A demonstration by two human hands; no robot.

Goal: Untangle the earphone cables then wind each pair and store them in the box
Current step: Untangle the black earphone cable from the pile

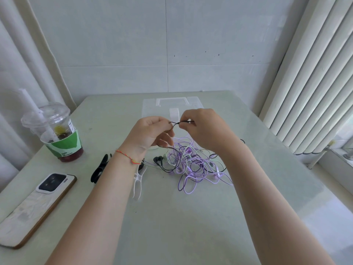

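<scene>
A tangle of earphone cables [193, 165], purple, white and black, lies in the middle of the table. My left hand [150, 133] and my right hand [202, 129] are raised above it, and each pinches the black cable [176, 122], which runs taut between their fingertips. The rest of the black cable hangs down into the pile, where dark earbuds [158, 159] lie at its left edge. A clear plastic box [152, 106] with a white latch stands behind my hands, partly hidden by them.
A plastic cup [57, 134] with a straw and a dark drink stands at the left. A phone [38, 205] lies face down at the near left. A black clip [100, 168] and a white clip [138, 182] lie by my left wrist. Vertical blinds [313, 73] hang at the right.
</scene>
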